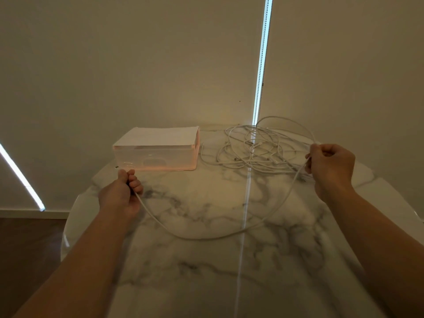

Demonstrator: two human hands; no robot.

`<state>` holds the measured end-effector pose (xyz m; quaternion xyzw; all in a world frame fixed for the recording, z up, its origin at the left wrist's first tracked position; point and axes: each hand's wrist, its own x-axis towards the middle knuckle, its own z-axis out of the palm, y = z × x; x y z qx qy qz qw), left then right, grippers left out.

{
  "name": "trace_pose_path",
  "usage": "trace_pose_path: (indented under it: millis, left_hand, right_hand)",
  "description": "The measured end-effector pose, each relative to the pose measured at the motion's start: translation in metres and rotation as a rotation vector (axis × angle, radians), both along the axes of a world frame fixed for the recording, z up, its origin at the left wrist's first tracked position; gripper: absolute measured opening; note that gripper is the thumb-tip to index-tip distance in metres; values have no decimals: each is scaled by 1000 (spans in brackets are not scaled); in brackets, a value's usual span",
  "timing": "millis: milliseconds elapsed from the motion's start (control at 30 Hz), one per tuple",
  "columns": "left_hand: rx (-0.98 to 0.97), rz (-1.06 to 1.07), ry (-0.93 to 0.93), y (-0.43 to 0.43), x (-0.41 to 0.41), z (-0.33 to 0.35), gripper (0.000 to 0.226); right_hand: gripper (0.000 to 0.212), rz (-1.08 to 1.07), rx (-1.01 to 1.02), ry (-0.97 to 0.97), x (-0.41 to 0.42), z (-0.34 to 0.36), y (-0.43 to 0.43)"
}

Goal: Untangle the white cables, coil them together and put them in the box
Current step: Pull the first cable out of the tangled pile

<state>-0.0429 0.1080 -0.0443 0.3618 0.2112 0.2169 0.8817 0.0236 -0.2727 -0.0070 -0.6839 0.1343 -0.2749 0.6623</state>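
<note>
A tangle of white cables (254, 148) lies at the far right of the marble table. One white cable (206, 238) runs out of it and hangs in a slack curve between my hands. My left hand (122, 191) is closed on the end of this cable, whose plug tip sticks out above the fist, just in front of the box. My right hand (330, 166) pinches the same cable where it loops up from the tangle. The translucent pinkish box (156, 157) stands at the far left-centre of the table, open at the top.
The round marble table (206, 271) ends at a curved edge on the left, with dark wooden floor (27, 244) beyond it. Closed blinds stand right behind the table, with a bright slit (261, 65) of light.
</note>
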Motion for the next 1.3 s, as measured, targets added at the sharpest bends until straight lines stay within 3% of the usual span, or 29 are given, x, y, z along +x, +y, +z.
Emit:
trace_pose_path:
  millis: [100,267,500,667,867,1033,1100,1200,1300]
  left_hand:
    - [1,2,0,1,1,0,34]
    - [-9,-7,-3,4,1,-1,34]
    - [-10,-1,-8,3,0,1,34]
    - [0,2,-2,2,0,2,33]
    - [14,8,5,2,0,0,33]
    - [16,6,6,1,1,1,33]
    - [22,3,2,1,2,0,33]
    - [23,-6,-5,2,3,-1,34]
    - [25,-9,-1,1,2,-1,34]
  right_hand:
    - [9,-101,34,-16,-8,-2,-15]
    - [17,-119,-142,100,-27,0,-37]
    - [31,-153,-820,213,-37,4,-47]
    - [22,111,-1101,97,-14,5,-7]
    - [24,311,-1284,294,28,-15,47]
    - [15,283,-1142,260,45,-26,55]
    - [20,283,-919,138,48,-22,53]
    - [11,338,-548,-21,36,-7,57]
    - [13,444,-316,-183,23,8,60]
